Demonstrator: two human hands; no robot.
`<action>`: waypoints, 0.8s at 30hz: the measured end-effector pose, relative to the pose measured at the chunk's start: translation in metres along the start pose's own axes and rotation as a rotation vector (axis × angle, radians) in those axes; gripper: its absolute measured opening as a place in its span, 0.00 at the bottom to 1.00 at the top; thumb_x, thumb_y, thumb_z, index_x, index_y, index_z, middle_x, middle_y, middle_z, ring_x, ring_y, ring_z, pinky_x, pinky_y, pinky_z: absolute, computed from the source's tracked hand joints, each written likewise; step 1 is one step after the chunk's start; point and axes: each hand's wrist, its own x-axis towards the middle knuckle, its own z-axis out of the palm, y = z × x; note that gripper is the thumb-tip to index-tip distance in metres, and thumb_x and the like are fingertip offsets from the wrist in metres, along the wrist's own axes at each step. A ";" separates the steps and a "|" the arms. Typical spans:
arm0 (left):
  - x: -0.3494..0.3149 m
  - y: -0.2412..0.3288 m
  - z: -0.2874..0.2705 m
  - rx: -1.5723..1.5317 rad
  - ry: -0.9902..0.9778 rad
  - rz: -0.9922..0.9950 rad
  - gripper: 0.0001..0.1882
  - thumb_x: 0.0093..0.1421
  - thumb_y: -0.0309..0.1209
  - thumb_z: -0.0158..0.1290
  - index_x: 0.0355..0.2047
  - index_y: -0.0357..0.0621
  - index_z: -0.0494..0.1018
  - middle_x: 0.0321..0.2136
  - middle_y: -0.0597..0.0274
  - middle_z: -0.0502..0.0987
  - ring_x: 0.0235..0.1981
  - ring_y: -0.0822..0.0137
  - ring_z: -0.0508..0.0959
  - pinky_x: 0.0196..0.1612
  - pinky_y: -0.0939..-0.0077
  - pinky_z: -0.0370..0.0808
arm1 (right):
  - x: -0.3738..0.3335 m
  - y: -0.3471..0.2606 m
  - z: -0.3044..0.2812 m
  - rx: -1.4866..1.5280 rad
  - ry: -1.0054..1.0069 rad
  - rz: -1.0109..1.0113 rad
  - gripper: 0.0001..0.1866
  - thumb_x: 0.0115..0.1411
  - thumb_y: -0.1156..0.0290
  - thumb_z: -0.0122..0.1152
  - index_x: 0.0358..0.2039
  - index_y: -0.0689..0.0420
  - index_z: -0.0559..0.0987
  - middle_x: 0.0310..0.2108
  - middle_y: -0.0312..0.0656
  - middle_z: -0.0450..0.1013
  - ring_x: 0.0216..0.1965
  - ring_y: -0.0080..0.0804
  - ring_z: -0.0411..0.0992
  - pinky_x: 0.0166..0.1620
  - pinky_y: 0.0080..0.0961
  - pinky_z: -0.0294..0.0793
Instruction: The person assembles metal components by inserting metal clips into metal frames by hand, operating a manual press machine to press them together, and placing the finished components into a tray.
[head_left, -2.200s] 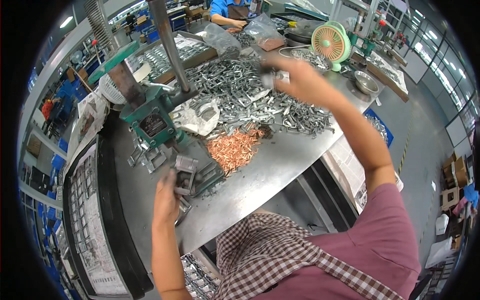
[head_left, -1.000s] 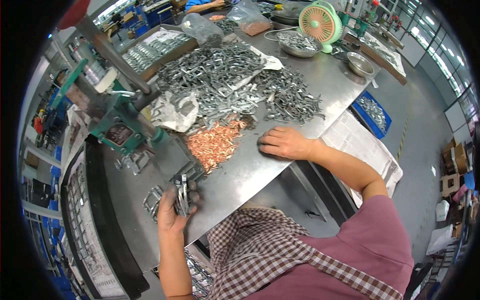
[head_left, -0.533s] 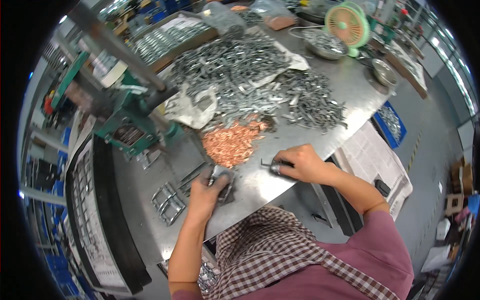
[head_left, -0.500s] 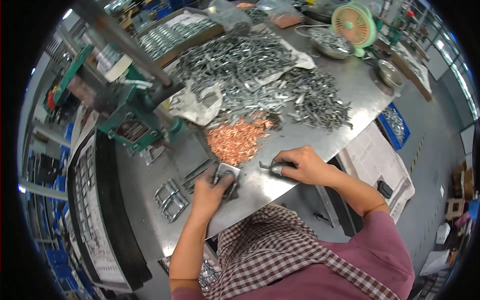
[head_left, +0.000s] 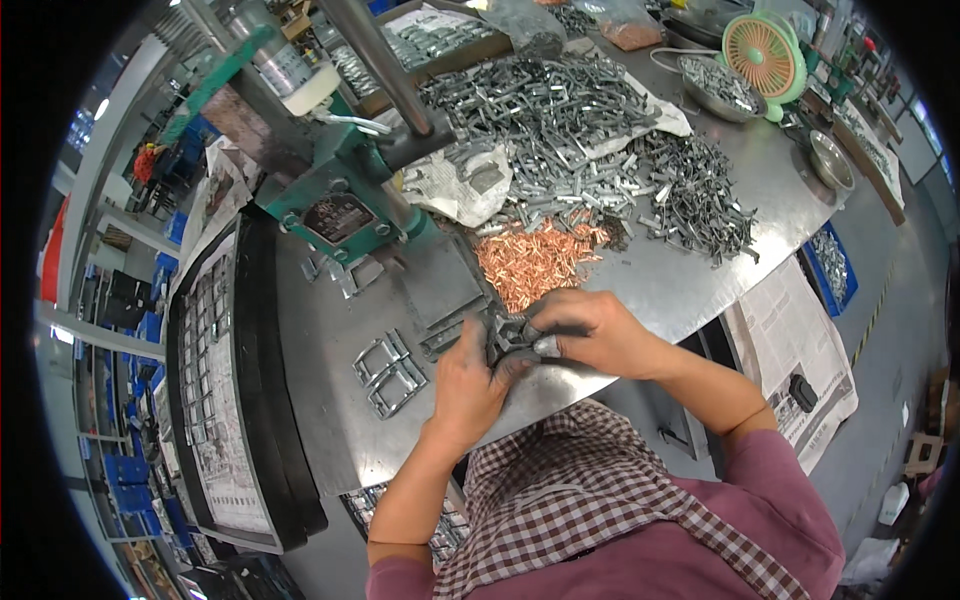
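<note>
The press (head_left: pixel 335 195) is parked on the left of the tabletop (head_left: pixel 650 285), with a tray (head_left: pixel 270 400) to its left. Framework (head_left: pixel 391 370) is laid in front of the press, left of the piece (head_left: pixel 508 333) held in the fingers (head_left: pixel 474 340). Pins (head_left: pixel 535 262) are heaped just behind the fingers, loose parts (head_left: pixel 560 110) are piled behind those, and a fan (head_left: pixel 762 55) is stuck at the back right beside a bowl (head_left: pixel 722 90)

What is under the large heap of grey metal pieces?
A whitish sheet shows at the right edge of the heap; whatever lies under the middle is covered and cannot be seen.
</note>
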 end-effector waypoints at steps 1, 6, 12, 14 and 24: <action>-0.002 0.002 0.000 0.045 -0.010 0.002 0.24 0.48 0.41 0.57 0.34 0.38 0.59 0.26 0.45 0.72 0.29 0.43 0.72 0.29 0.61 0.68 | -0.002 -0.002 0.002 -0.024 0.010 0.019 0.12 0.43 0.79 0.57 0.31 0.60 0.74 0.31 0.41 0.71 0.35 0.39 0.69 0.39 0.31 0.67; -0.011 0.009 0.000 0.085 0.064 0.019 0.19 0.52 0.37 0.53 0.33 0.37 0.58 0.25 0.46 0.72 0.26 0.44 0.72 0.25 0.59 0.68 | -0.003 -0.004 0.019 -0.302 0.078 -0.200 0.16 0.42 0.80 0.56 0.35 0.58 0.70 0.32 0.41 0.68 0.36 0.40 0.66 0.40 0.32 0.63; -0.018 -0.005 -0.010 0.116 0.067 -0.036 0.18 0.55 0.39 0.49 0.32 0.35 0.60 0.25 0.44 0.72 0.28 0.41 0.72 0.27 0.60 0.68 | 0.008 0.002 0.037 -0.260 -0.037 -0.170 0.24 0.41 0.83 0.49 0.44 0.64 0.65 0.39 0.52 0.65 0.40 0.47 0.66 0.45 0.34 0.64; -0.013 -0.011 -0.020 0.106 0.090 -0.081 0.18 0.54 0.40 0.51 0.32 0.35 0.63 0.26 0.43 0.72 0.29 0.43 0.73 0.29 0.60 0.69 | 0.015 0.006 0.043 -0.237 0.037 -0.107 0.24 0.43 0.81 0.52 0.45 0.64 0.64 0.39 0.53 0.65 0.39 0.52 0.65 0.43 0.38 0.64; 0.007 -0.142 -0.115 0.178 0.301 -0.280 0.23 0.51 0.42 0.54 0.39 0.35 0.70 0.33 0.43 0.74 0.35 0.47 0.74 0.38 0.65 0.70 | 0.016 0.018 0.006 -0.366 -0.085 -0.042 0.15 0.46 0.79 0.50 0.38 0.60 0.71 0.33 0.49 0.70 0.36 0.45 0.69 0.41 0.33 0.68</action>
